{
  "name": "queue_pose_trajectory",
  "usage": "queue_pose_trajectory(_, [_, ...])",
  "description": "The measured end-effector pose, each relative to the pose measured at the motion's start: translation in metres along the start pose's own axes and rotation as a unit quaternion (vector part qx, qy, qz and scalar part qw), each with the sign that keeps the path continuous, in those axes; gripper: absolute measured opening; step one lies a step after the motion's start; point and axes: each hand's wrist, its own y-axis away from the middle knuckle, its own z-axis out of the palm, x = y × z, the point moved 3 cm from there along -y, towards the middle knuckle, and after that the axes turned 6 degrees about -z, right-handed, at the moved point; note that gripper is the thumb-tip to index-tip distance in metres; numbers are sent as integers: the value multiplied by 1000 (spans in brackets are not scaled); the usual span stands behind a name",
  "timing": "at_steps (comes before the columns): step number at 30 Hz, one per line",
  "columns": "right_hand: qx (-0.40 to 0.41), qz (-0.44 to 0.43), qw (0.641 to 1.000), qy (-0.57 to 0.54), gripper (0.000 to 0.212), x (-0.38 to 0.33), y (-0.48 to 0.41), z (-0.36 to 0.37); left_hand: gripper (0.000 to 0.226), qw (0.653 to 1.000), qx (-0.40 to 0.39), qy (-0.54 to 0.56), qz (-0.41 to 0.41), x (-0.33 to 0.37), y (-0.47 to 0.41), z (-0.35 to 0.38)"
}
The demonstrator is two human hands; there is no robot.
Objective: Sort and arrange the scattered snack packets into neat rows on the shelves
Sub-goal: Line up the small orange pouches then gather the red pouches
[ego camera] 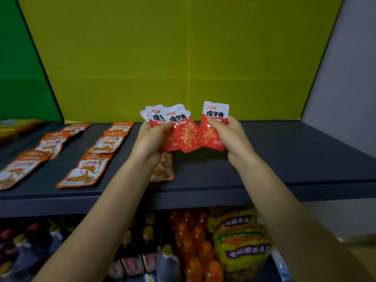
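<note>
My left hand (151,139) grips a fanned bunch of red-and-white snack packets (183,131) upright above the dark shelf (284,159). My right hand (230,135) pinches a single red-and-white packet (213,127) just to the right of the bunch, its edge touching or overlapping it. Orange-and-white snack packets (97,155) lie flat in rows on the left half of the shelf. One more orange packet (164,169) lies under my left wrist, partly hidden.
The shelf's back wall is yellow (183,58), green at the left. The right half of the shelf surface is bare. Below the shelf stand orange drink bottles (193,241), dark sauce bottles (142,251) and yellow noodle bags (242,241).
</note>
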Motion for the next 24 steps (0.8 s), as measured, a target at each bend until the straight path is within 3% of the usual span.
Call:
queue_pose_trajectory(4, [-12, -4, 998, 68, 16, 12, -54, -5, 18, 999, 39, -10, -19, 16, -39, -19])
queue_pose_trajectory(7, [-16, 12, 987, 161, 8, 36, -90, -10, 19, 997, 54, -3, -58, 18, -57, -24])
queue_pose_trajectory(10, [-13, 34, 960, 278, 40, 59, -123, -10, 21, 995, 62, -18, -73, 20, -68, -20])
queue_pose_trajectory(14, [-22, 42, 925, 376, 54, 74, -140, -9, 17, 994, 52, -21, -93, 17, -82, -14])
queue_pose_trajectory(24, [-19, -3, 851, 525, 51, 68, -138, -6, 12, 994, 15, -83, -74, 1, -89, -2])
